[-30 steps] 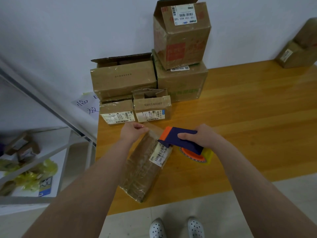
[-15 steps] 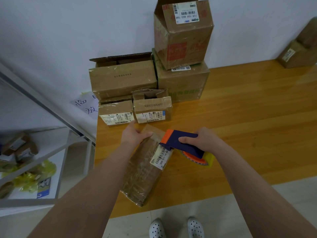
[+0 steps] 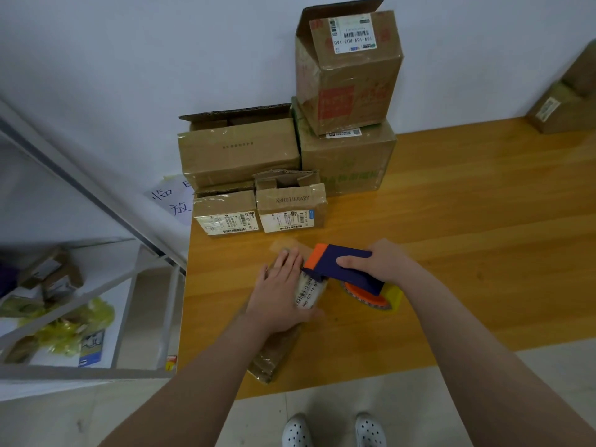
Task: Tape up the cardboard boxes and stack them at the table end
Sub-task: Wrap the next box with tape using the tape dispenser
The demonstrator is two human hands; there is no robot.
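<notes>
Left hand (image 3: 280, 295) fingers (image 3: 290, 262) flat on box (image 3: 274, 353); right hand (image 3: 380, 264) grips tape dispenser (image 3: 342, 267).

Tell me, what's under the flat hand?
A long cardboard box lies on the table under the left hand. Its barcode label peeks out beside it. The hand covers the box's middle, so any seam there is hidden.

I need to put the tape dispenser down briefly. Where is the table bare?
The wide stretch of table right of the right hand, between the stacked boxes and the far corner box, is bare. So is the near edge right of the tape dispenser. The left end is crowded: small boxes at the back, and the flat box under the left hand.
</notes>
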